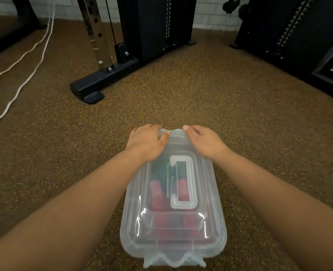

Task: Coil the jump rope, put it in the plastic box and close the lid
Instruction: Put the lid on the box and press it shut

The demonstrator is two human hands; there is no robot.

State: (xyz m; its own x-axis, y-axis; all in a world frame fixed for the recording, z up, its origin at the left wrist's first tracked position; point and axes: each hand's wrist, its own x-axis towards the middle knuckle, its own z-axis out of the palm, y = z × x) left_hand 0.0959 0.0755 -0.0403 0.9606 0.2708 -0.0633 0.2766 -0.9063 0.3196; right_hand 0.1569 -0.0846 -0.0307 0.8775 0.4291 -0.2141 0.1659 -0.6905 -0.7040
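- Well to the left of the plastic box point(217, 222), a white cord point(27, 55) trails over the speckled floor point(64, 133); it has no part in this step and I leave it alone.
- My left hand point(147, 142) rests on the lid point(140, 218) at the box's far left corner, palm down, fingers curled over the far edge and thumb laid near the far latch point(174, 132). It grips nothing; it presses.
- Through the clear lid I see the jump rope point(157, 194) already inside the box: red handles toward the near half, green cord bunched toward the far half, under the lid's folded carry handle point(183, 182).
- My right hand point(202, 142) mirrors the left at the box's far right corner, flat and pressing, fingertips at the far latch.
- I judge the step is sealing the far end. To do it well I should push down evenly with both palms so the lid seats all round, then snap the far latch with the fingertips.
- The near latch point(173, 260) at the box's near end looks flared outward, so I would check it too; I cannot tell whether it has caught.
- 1 risk: green cord caught under the rim would stop the lid seating.
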